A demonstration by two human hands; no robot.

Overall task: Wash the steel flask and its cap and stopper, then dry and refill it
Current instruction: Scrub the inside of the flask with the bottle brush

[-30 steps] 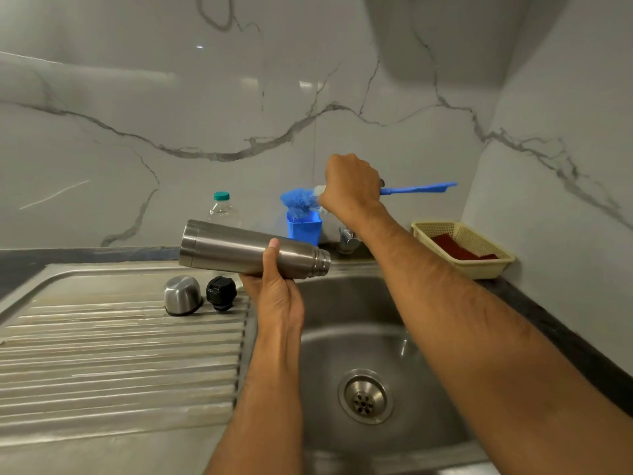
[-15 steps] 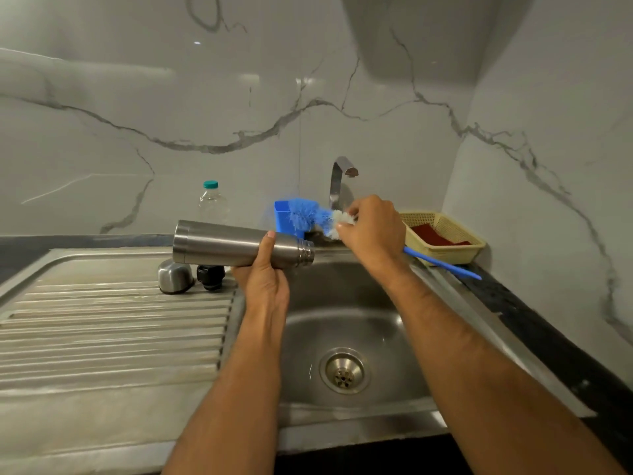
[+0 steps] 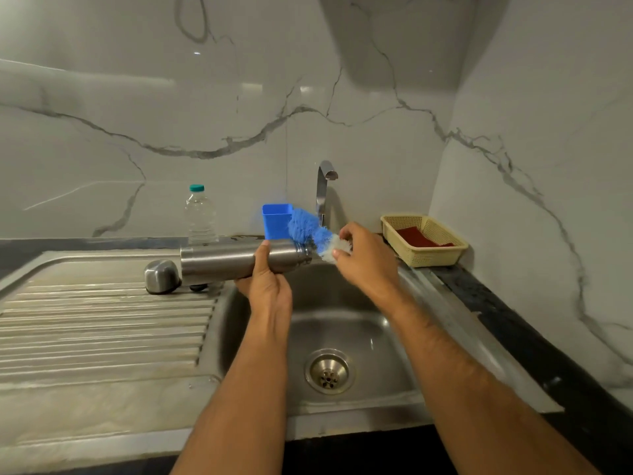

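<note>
The sink (image 3: 342, 323) lies below both hands, with the drain (image 3: 329, 371) under the right wrist, and its ribbed draining side spreads to the left of the left hand (image 3: 267, 286). The flask (image 3: 239, 262) is held lying on its side above the sink edge; the left hand grips it around the middle from below, thumb on top, with the open mouth pointing to the right hand (image 3: 363, 258). That hand holds the brush (image 3: 310, 233) close to the bristles, fingers curled around the white part, and the blue tip is just at the mouth, not yet inside as far as I can see.

The main risk, I think, is the flask: smooth steel held by one hand only, so a strong push of the brush could turn it or make it slip into the sink. The brush may also miss the narrow mouth and bend against the rim.

The cap (image 3: 161, 276) stands left of the left hand, near the flask's bottom end; the stopper (image 3: 198, 287) is mostly hidden behind the flask. A backward movement of the flask could knock them.
</note>
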